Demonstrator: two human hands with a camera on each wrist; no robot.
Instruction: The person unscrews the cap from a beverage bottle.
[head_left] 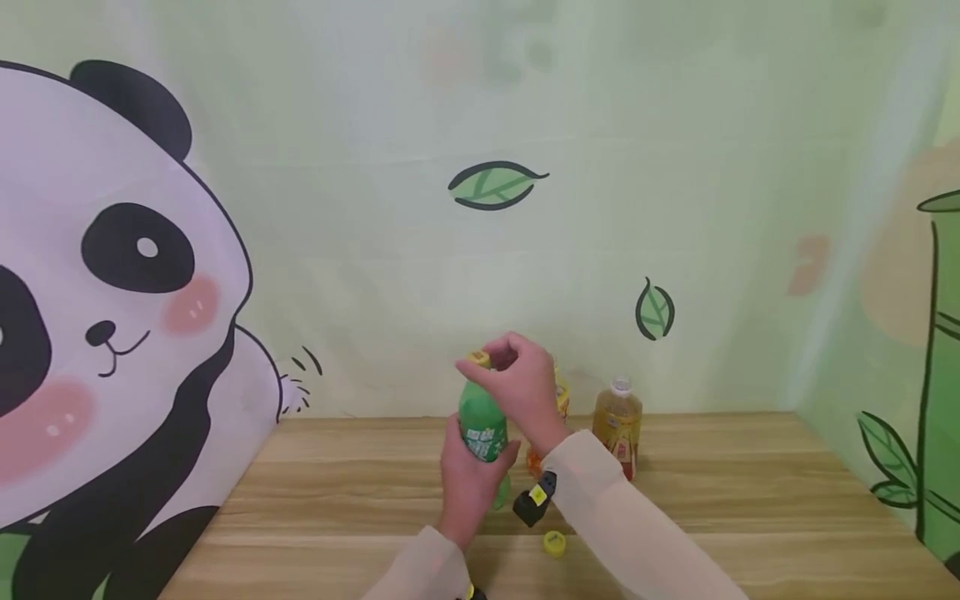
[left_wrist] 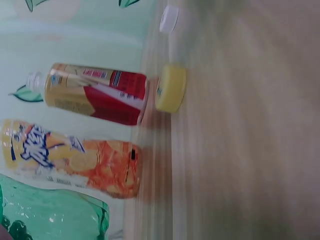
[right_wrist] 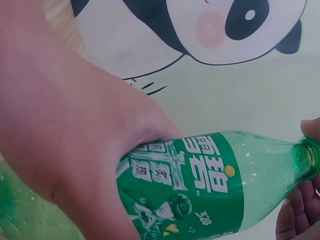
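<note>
My left hand (head_left: 468, 483) grips a green plastic soda bottle (head_left: 482, 417) round its label and holds it upright above the table. At the bottle's top, my right hand (head_left: 525, 383) pinches a yellow cap (head_left: 478, 357) between thumb and fingers. Seen close in the right wrist view, the same green bottle (right_wrist: 215, 182) lies across the picture, with the left hand (right_wrist: 95, 135) wrapped round its lower part. Fingertips of the right hand are at the bottle's neck (right_wrist: 306, 156). Whether the cap is seated on the neck cannot be told.
Another yellow cap (head_left: 554, 544) lies on the wooden table (head_left: 337, 500). Behind the right arm stand a capless amber drink bottle (head_left: 618, 421) and an orange-labelled bottle (left_wrist: 85, 160), partly hidden in the head view. A white cap (left_wrist: 169, 19) shows in the left wrist view.
</note>
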